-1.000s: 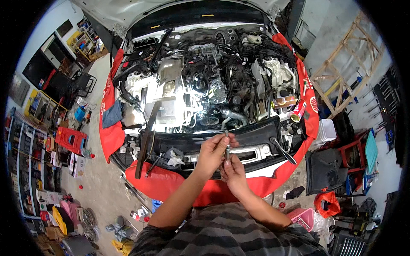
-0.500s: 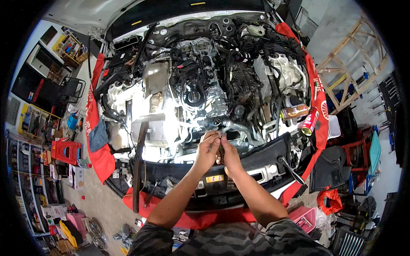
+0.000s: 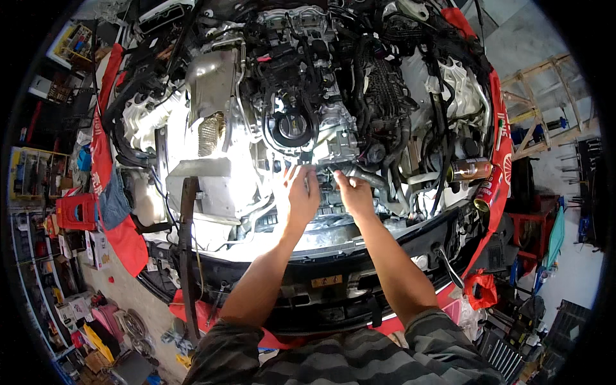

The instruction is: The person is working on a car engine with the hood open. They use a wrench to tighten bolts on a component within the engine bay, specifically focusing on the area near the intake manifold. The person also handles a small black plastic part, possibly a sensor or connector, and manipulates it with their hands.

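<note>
Engine [image 3: 330,109] sits in the car's front bay, dead ahead of the person, and both hands are reaching in at its near end now. That's the big change: a second ago they were together back over the black front panel [image 3: 427,236], with a slim metal piece between them. Now they've gone forward and split apart, and the view has come in closer too.

Left hand [image 3: 300,196] has its fingers stretched forward, just this side of the round black cap [image 3: 293,125]. Can't tell if it's gripping anything, the tips get lost in dark parts and glare. Right hand [image 3: 354,192] is curled, thumb and finger close together, right beside a thick dark hose [image 3: 375,182]. Might be a pinch, but I can't make out anything in it. No idea which hand has that metal piece, if either.

My read: it's gone from handling a loose bit to working on the engine itself. Looks like a tight spot, so dropping something small in there seems like the main risk.
</note>
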The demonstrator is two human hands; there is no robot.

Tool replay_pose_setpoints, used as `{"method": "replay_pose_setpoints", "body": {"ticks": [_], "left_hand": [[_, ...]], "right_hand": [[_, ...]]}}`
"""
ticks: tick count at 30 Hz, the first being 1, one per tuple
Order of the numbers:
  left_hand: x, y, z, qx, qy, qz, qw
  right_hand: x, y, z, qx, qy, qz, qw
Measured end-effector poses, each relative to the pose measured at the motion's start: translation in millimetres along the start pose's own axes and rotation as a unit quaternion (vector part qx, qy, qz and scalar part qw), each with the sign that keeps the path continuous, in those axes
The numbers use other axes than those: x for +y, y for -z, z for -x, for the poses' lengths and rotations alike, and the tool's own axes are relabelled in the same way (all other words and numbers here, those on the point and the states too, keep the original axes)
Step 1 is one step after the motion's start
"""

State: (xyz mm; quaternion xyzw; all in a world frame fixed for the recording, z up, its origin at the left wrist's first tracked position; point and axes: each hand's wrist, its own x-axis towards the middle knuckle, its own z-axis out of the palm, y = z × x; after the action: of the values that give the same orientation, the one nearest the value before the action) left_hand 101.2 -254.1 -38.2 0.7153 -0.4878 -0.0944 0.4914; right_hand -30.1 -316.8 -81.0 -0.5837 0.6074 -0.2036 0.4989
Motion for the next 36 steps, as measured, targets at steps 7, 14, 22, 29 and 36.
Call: {"method": "replay_pose_setpoints", "body": {"ticks": [7,14,22,29,36], "left_hand": [[4.6,7.0,5.1,0.019,0.002,-0.071,0.997],[-3.3,-13.0,-4.7,0.003,0.019,-0.099,0.995],[-21.8,-22.6,-26.3,-0.135,0.144,-0.121,0.973],[-28.0,-20.4,-10.2,-0.007,0.025,-0.124,0.992],[-33.1,-28.9,-8.4,0.024,0.042,-0.111,0.993]], "right_hand": [[-39.3,-16.8,9.0,0.063,0.111,0.118,0.985],[24.8,-35.8,-36.3,-0.043,0.127,0.215,0.967],[8.9,-63.9,-35.5,0.046,-0.035,0.01,0.998],[-2.6,-58.5,-12.4,0.009,0.177,0.065,0.982],[-15.2,-43.1,4.3,0.004,0.309,0.208,0.928]]}}
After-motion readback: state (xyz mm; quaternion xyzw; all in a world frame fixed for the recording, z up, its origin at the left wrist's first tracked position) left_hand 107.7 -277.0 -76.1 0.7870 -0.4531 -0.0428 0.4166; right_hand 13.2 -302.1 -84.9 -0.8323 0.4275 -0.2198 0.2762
